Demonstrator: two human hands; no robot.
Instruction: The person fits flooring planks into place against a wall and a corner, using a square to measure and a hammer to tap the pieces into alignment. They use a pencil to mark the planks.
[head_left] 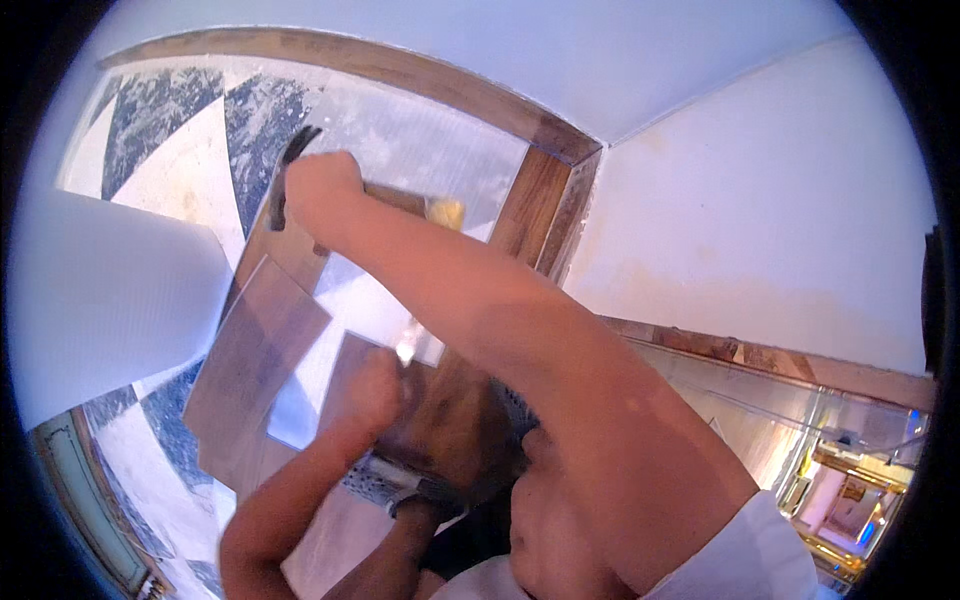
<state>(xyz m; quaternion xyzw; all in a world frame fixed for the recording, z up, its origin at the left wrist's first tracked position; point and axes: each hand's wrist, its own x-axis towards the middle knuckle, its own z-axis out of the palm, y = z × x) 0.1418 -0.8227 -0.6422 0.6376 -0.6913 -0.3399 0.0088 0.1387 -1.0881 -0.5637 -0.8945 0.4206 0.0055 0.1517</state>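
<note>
My right arm reaches across the view to the upper left. There my right hand [322,195] is closed around what looks like a hammer [295,150], its dark, curved head showing beside the fist. My left hand [370,392] is closed low over a brown wood-look plank [345,360]. A small bright spot shows beside its fingers, but what they hold is hidden. Left of the hands, a wood-look plank [262,325] lies slanted over others. A small yellowish block [445,213] sits beyond my right forearm.
A whitish sheet [110,290] rises at the left over a black-and-white floor [165,170]. Wooden skirting [430,75] runs along the pale walls, meeting at a corner. More laid planks [525,205] follow the right wall. An ornate panel [90,495] stands lower left.
</note>
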